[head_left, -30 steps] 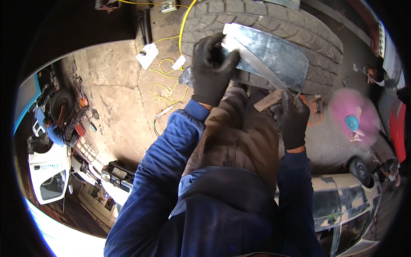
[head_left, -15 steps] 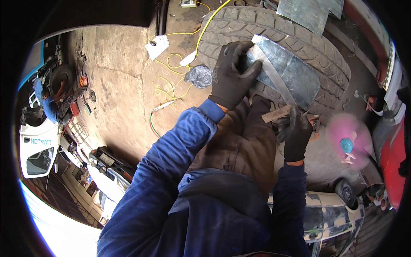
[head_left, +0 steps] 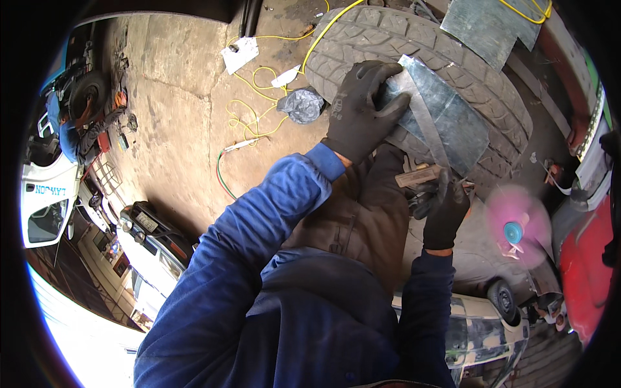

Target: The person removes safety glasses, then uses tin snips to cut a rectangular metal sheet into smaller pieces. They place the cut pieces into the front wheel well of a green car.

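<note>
A grey metal sheet lies on the tread of a large tyre. Slantwise across it rests the steel blade of a try square, whose wooden stock sits by the sheet's near edge. My left hand, in a black glove, is closed at the far end of the blade, thumb on top, pressing blade and sheet together. By the stock and the blade's near end is my gloved right hand, its fingers curled; whatever thin thing it holds is largely hidden.
A second metal sheet lies beyond the tyre. To the right a pink fan blurs with motion near a red car part. Yellow cord and a black plastic bag lie on the floor. Another person crouches far left.
The view has shifted slightly. My right hand has moved a little and turned at the blade's near end; my left hand keeps its hold on blade and sheet.
</note>
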A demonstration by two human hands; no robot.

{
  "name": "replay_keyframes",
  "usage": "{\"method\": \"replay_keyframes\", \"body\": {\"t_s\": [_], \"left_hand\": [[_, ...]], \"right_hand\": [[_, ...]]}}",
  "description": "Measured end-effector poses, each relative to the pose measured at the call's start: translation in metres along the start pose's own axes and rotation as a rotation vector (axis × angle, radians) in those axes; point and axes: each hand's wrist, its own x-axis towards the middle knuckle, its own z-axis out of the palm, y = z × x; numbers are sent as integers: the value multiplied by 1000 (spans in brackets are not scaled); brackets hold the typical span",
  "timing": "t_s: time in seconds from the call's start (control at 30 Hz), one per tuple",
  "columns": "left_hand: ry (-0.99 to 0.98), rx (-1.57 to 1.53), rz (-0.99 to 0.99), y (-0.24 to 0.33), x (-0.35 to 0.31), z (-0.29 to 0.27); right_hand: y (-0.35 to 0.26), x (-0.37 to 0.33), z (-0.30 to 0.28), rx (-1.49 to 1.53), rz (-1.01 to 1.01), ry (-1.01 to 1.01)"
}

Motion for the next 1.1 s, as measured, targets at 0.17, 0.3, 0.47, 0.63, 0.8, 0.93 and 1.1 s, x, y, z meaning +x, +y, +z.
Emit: {"method": "replay_keyframes", "body": {"t_s": [0.17,0.3,0.47,0.63,0.8,0.93,1.1], "left_hand": [[0,18,1,0,1,0],[-13,46,2,1,2,0],[-30,17,-32,0,3,1],[-19,40,8,-1,3,4],[-47,115,63,0,1,4],[-80,202,113,2,2,5],[-112,259,127,8,1,4]], "right_hand": [[-4,-2,3,-13,-8,21],[-5,-1,4,-2,10,31],[-7,-2,3,-55,37,29],[-8,-2,4,-36,42,34],[-7,-2,6,-34,86,59],[-8,-2,8,78,67,72],[-15,-4,7,60,122,38]]}}
